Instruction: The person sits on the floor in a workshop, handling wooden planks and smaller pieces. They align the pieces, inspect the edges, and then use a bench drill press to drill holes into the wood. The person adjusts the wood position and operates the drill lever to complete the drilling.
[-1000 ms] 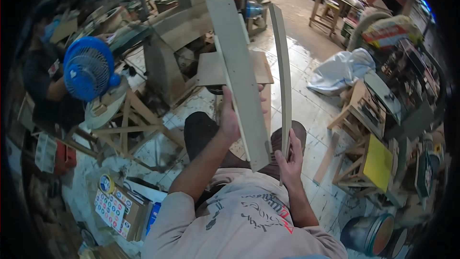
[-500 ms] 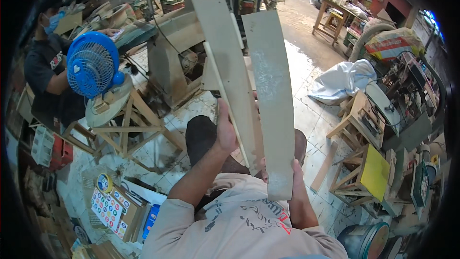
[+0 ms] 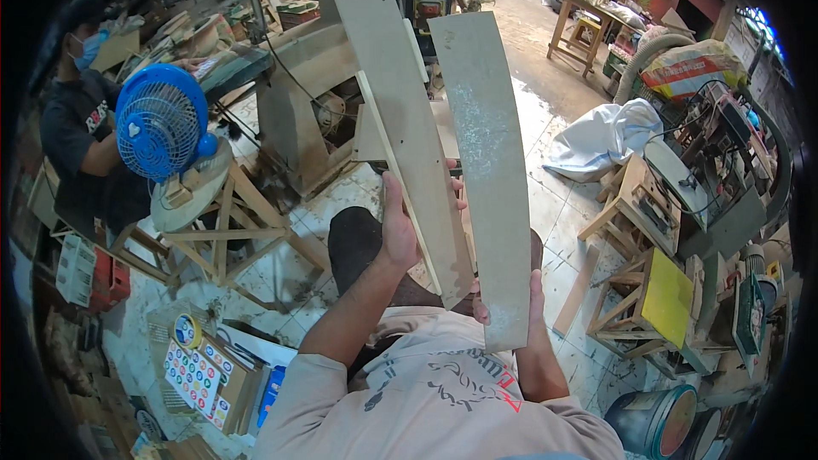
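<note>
My left hand is wrapped round a long, pale wooden board with narrow strips along its edges and small dark holes. Its thumb lies along the left strip, and some fingertips show past the board's right edge. In my right hand is a second wooden board, slightly curved, with whitish scuffs on its face. That hand grips near the lower end, thumb on the right edge and fingertips on the left. Both boards point away from me over my lap, side by side, with a narrow gap between them.
On the left, a person sits behind a blue fan on a round-topped wooden stand. A white sack, a yellow-topped stool and a bucket stand on the right. Stickers and boards lie lower left.
The right board has turned a little, its lower end moving right. The gap between the boards has widened, showing more of my left fingertips. Both hands keep their hold.
</note>
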{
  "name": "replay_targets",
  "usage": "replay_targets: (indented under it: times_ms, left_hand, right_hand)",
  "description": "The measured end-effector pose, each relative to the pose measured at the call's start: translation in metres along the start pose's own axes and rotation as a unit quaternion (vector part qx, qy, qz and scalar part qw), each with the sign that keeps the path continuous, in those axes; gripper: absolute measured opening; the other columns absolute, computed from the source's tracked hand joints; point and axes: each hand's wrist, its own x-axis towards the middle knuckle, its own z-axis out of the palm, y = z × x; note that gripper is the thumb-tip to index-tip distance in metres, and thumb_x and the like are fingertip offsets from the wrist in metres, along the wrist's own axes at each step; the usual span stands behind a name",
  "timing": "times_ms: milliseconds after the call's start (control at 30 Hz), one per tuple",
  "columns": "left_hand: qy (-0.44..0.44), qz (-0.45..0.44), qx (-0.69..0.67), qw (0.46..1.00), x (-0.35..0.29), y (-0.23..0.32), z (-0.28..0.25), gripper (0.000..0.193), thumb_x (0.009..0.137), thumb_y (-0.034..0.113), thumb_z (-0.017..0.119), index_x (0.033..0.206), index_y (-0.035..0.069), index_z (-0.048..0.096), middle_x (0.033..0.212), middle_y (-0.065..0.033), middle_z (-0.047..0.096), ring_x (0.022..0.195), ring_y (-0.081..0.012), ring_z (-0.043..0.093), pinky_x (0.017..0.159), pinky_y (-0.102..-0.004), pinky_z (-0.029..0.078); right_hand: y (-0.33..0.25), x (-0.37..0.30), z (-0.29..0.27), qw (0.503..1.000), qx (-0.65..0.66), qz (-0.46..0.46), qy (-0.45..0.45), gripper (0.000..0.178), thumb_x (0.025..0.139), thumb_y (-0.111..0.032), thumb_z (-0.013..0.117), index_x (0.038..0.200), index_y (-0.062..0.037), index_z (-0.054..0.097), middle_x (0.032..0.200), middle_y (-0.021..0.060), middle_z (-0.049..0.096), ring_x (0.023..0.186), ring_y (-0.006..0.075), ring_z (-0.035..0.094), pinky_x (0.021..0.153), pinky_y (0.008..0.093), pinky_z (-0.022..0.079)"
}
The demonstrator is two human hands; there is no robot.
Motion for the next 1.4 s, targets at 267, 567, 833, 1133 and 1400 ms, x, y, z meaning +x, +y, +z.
replay_targets:
  times_ms: [267, 567, 833, 1133, 1400]
  left_hand:
    - [-0.035, 0.005, 0.013, 0.999, 0.002, 0.003, -0.001, 0.079, 0.093, 0.068, 0.019, 0.136, 0.005, 0.04, 0.124, -0.0134, 0.05, 0.105, -0.0203, 0.055, 0.088, -0.0387, 0.05]
    - [-0.002, 0.014, 0.007, 1.0, 0.002, 0.002, -0.005, 0.08, 0.093, 0.068, 0.018, 0.137, 0.004, 0.039, 0.129, -0.0163, 0.049, 0.1, -0.027, 0.06, 0.081, -0.0413, 0.056]
    - [-0.001, 0.03, 0.001, 1.0, 0.003, 0.001, -0.002, 0.079, 0.093, 0.069, 0.022, 0.141, 0.007, 0.035, 0.133, -0.0174, 0.047, 0.102, -0.0281, 0.057, 0.081, -0.0456, 0.054]
    - [0.018, 0.01, -0.012, 1.0, 0.003, 0.0, 0.001, 0.081, 0.092, 0.07, 0.023, 0.14, 0.006, 0.034, 0.13, -0.0178, 0.048, 0.102, -0.0282, 0.057, 0.081, -0.0461, 0.054]
    - [0.032, -0.04, -0.016, 0.999, 0.0, -0.013, -0.004, 0.077, 0.095, 0.066, 0.02, 0.133, 0.004, 0.043, 0.118, -0.0103, 0.056, 0.1, -0.0208, 0.059, 0.087, -0.0358, 0.051]
  right_hand:
    - [-0.009, 0.006, 0.013, 0.993, -0.101, -0.049, 0.043, 0.082, 0.084, -0.058, 0.058, 0.138, 0.0011, 0.037, 0.12, 0.0185, 0.052, 0.088, 0.0234, 0.055, 0.072, 0.0311, 0.048]
    - [-0.022, 0.027, 0.032, 0.767, -0.549, -0.172, 0.282, 0.07, 0.067, -0.013, 0.085, 0.122, 0.0004, 0.045, 0.117, 0.0099, 0.053, 0.111, 0.0173, 0.052, 0.097, 0.0324, 0.042]
    - [-0.032, 0.027, 0.021, 0.924, -0.21, -0.158, 0.279, 0.05, 0.09, -0.013, 0.064, 0.134, -0.0062, 0.04, 0.118, 0.0111, 0.055, 0.108, 0.021, 0.059, 0.087, 0.0348, 0.054]
    - [-0.047, 0.038, 0.033, 0.953, -0.182, -0.141, 0.196, 0.057, 0.101, -0.044, 0.029, 0.143, -0.0051, 0.034, 0.13, 0.0099, 0.05, 0.102, 0.0188, 0.057, 0.083, 0.0312, 0.051]
    - [-0.016, 0.054, 0.047, 0.643, -0.685, -0.284, 0.192, 0.056, 0.086, -0.006, 0.059, 0.139, -0.0023, 0.042, 0.13, 0.0183, 0.038, 0.118, 0.0271, 0.039, 0.099, 0.0359, 0.035]
